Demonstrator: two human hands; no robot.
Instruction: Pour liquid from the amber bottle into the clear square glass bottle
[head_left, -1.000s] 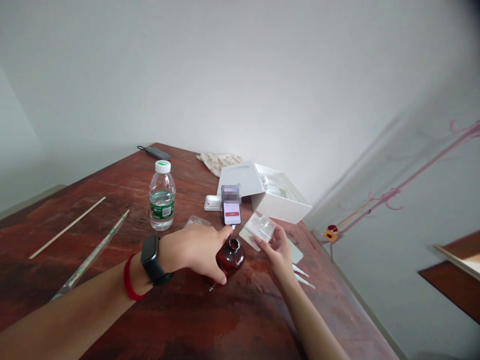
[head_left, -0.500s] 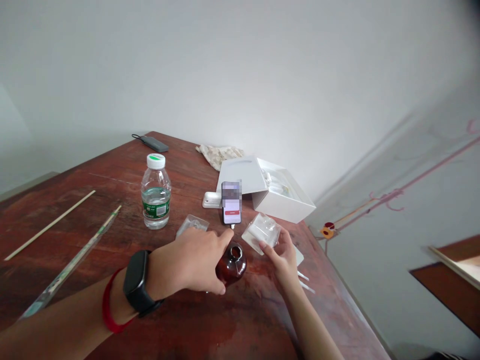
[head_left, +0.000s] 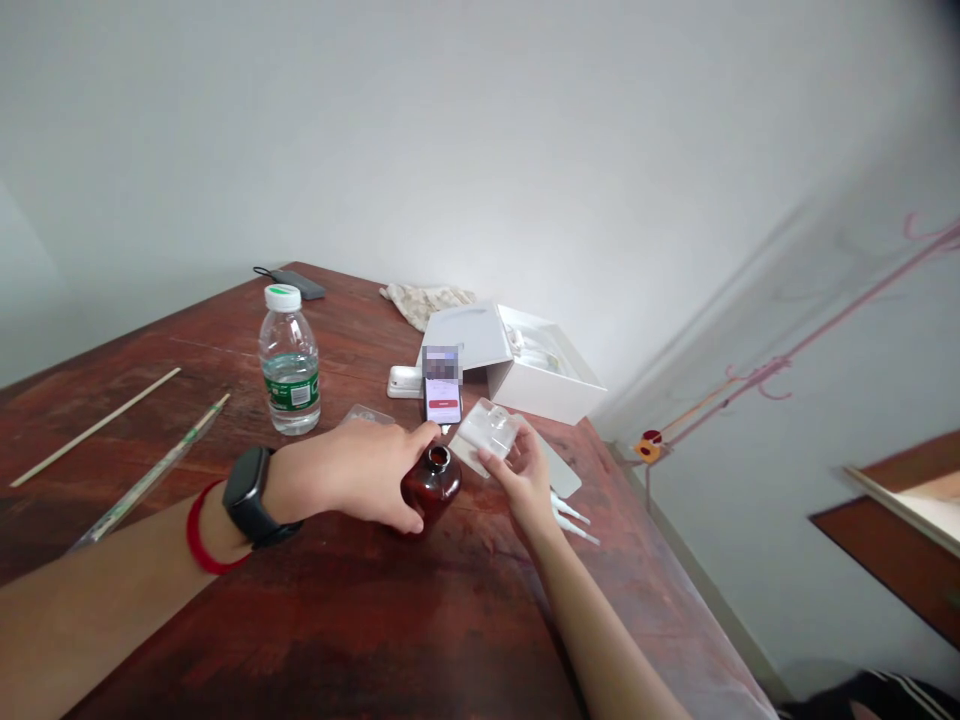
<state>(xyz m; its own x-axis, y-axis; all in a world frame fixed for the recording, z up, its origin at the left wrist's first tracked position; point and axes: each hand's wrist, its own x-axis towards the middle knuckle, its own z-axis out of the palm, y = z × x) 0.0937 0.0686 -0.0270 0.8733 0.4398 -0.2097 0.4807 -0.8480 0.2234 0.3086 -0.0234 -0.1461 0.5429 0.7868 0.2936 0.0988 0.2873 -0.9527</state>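
My left hand point(head_left: 352, 478), with a black smartwatch and red band on its wrist, wraps an amber glass bottle point(head_left: 431, 490) that has no cap and stands on the wooden table point(head_left: 315, 620). My right hand point(head_left: 521, 475) holds a clear plastic packet point(head_left: 489, 430) by its lower edge, just right of the bottle's neck. Behind the bottle, a smartphone point(head_left: 442, 400) stands with its lit screen toward me. Several white plastic droppers point(head_left: 570, 518) lie near my right hand, beside a flat white card point(head_left: 559, 465).
A water bottle point(head_left: 289, 365) and a clear plastic tray point(head_left: 367, 414) stand left of the phone. Two thin sticks point(head_left: 150, 470) lie further left. An open white box point(head_left: 544, 365), small white case point(head_left: 403, 381), cloth point(head_left: 424, 305) and power bank point(head_left: 292, 284) lie behind. The table's edge runs along the right.
The whole view has swung, so the table and objects sit further left and higher in the picture. Both hands stay on the bottle and packet.
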